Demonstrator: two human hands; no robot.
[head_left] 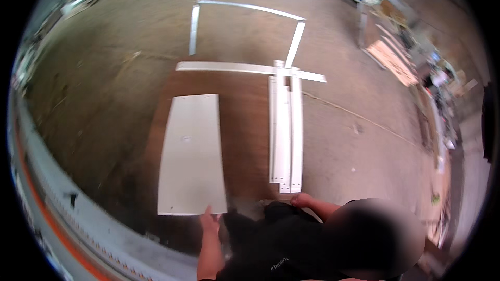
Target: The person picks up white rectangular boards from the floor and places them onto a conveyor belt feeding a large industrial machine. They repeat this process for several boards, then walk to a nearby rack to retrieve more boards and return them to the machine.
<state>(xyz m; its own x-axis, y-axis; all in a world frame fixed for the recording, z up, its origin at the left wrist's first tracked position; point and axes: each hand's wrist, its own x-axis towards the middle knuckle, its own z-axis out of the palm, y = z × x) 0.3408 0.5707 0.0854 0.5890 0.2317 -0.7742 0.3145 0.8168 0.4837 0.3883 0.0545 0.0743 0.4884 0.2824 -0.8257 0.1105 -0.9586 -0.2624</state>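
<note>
While hands touch panel, rails lie beside.

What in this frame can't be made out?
Head view only:
- Hand at the near edge of the white panel: its grip is blurred. Whether it belongs to the wearer or the crouching person is unclear.
- Second hand by the white rails: too small to read the fingers.
- Clutter at the right rim: smeared by fisheye bending.
- Crouching person's lower body: cut off by the bottom edge.
</note>
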